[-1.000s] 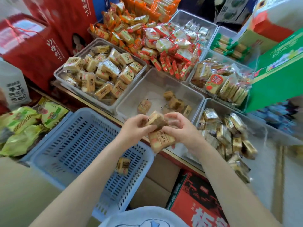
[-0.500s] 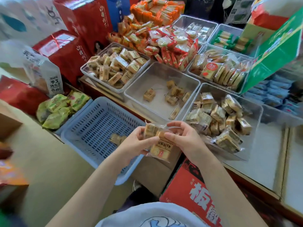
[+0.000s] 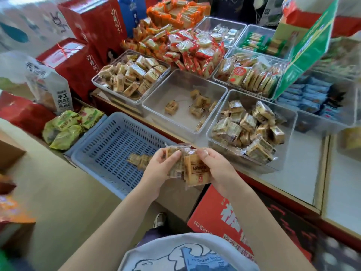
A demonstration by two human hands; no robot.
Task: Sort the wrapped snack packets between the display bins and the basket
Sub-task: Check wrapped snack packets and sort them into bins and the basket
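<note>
Left hand (image 3: pixel 159 169): near centre, fingers curled round a clear-wrapped snack packet (image 3: pixel 174 163), thumb on top.
Right hand (image 3: pixel 218 169): just right of left hand, pinching a 2nd packet (image 3: pixel 197 172) w/ brown label; the 2 packets touch, held over basket's near-right corner.
Basket (image 3: pixel 105 145): blue, slotted, left of hands; 1 packet (image 3: pixel 139 159) lies inside near its right wall, partly hidden by left hand.
Red carton (image 3: pixel 218 214): below hands, near right.
Green bags (image 3: pixel 66 128): left of basket.
Middle bin (image 3: pixel 156 102): clear, beyond basket; approx. 6 packets (image 3: pixel 199 104) scattered in it.
Right bin (image 3: pixel 289 133): clear, heaped w/ packets, just right of middle bin.
Left bin (image 3: pixel 101 85): far left of middle bin, full of packets.
Far: red-wrapped snacks (image 3: pixel 197 49), more bins, red boxes (image 3: pixel 93 20).
</note>
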